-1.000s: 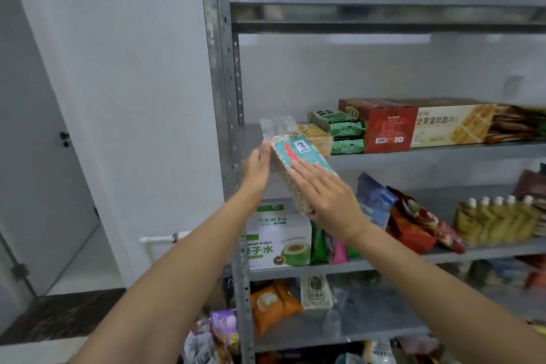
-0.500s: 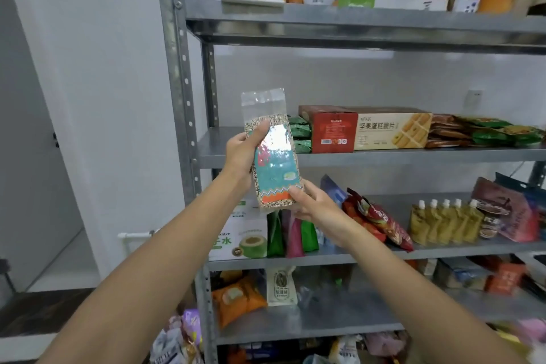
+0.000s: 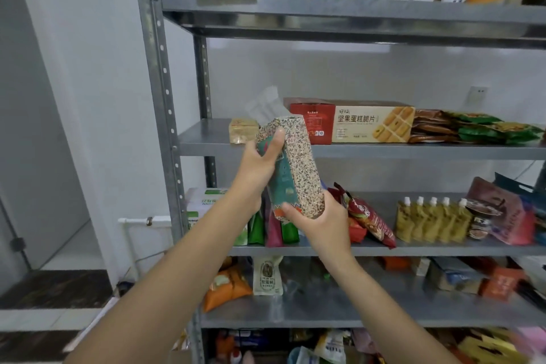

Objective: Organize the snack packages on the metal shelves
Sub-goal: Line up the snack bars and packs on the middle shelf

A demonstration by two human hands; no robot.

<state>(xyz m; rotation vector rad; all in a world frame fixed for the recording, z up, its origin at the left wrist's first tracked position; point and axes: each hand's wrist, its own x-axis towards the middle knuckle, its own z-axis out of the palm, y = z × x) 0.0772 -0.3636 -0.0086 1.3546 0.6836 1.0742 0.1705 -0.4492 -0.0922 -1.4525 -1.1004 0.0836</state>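
I hold a vacuum-packed brick of mixed grains with a teal label in front of the metal shelf unit. My left hand grips its upper part, thumb across the label. My right hand cups its lower end from below. The pack is turned so that its speckled narrow side faces me, and its clear top flap points up towards the second shelf. A small clear pack of pale grains lies on that shelf just left of the brick.
A red and beige biscuit box and brown and green pouches lie on the second shelf. Below are a white carton, standing sachets, red bags and yellow spouted pouches. The upright post stands at the left.
The grain brick has been turned from label-front to its narrow speckled side, and both hands shifted right with it. The view moved, and the small clear pack on the second shelf now shows.
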